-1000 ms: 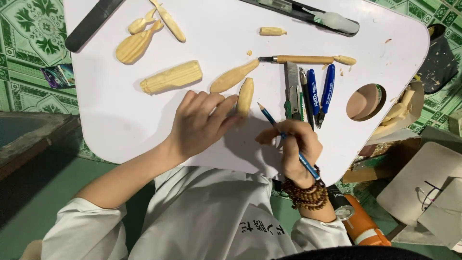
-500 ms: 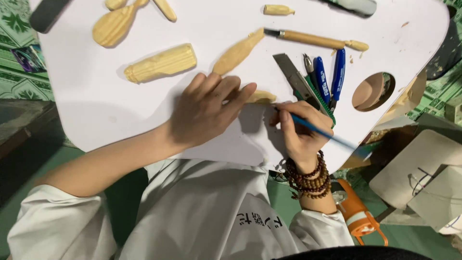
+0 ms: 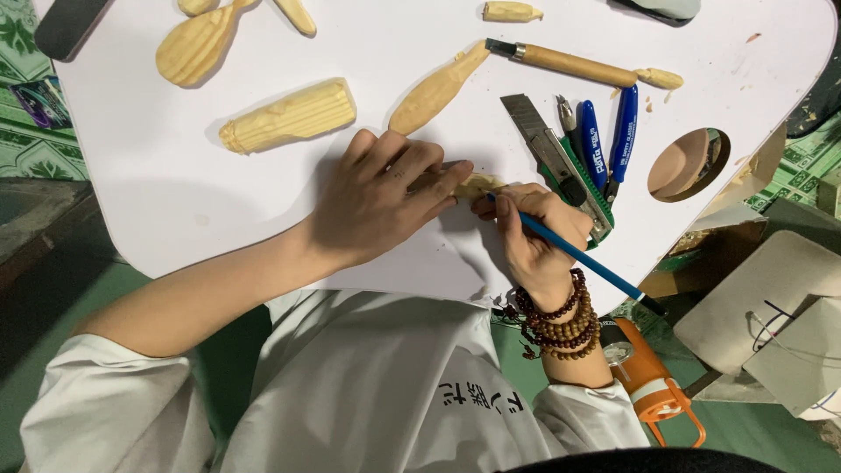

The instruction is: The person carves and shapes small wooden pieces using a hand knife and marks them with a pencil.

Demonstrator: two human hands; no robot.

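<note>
- Wooden piece (image 3: 477, 185), small and pale, lies on the white board (image 3: 175, 184) near its lower edge, mostly covered by the fingers of both hands.
- Left hand (image 3: 381, 197) lies flat over the piece, fingers pressing it down, not curled around it.
- Right hand (image 3: 534, 229) is closed around a blue pencil (image 3: 574, 254), the tip set at the piece; beaded bracelets (image 3: 556, 324) circle the wrist.
- Utility knife (image 3: 556, 162) lies just beside the right hand, and two blue-handled tools (image 3: 609, 136) lie past it.
- Wood-handled carving knife (image 3: 569, 63) and several carved blanks (image 3: 289, 114) lie farther up the board.
- Open board surface remains left of the left hand, reaching to the rounded lower-left edge.
- Round hole (image 3: 688, 164) is cut through the board near its right edge.
- Orange tool (image 3: 648, 385) lies on the floor below the board's edge.
</note>
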